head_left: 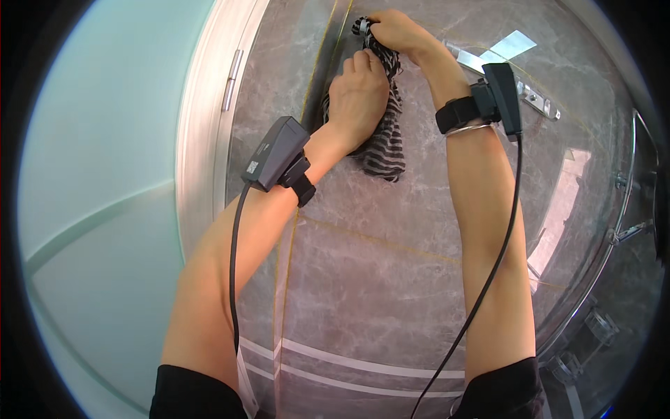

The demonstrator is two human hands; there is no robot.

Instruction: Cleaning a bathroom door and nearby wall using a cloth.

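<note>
A black and grey striped cloth (382,157) is bunched narrow at its far end and spreads out toward me against grey marbled tile. My left hand (358,94) is closed on its middle, fingers curled into the fabric. Farther out, my right hand (396,33) grips the gathered far end, next to a small pale loop or band (363,28) that I cannot make out clearly. Part of the cloth is hidden behind both hands. Each wrist carries a dark box on a black strap with a cable running back toward me.
On the left stand a white door frame (202,105) with a metal hinge (232,80) and a pale green door panel (98,140). A metal bar fitting (537,101) lies right of my right wrist. A curved chrome rail (590,279) runs along the right side.
</note>
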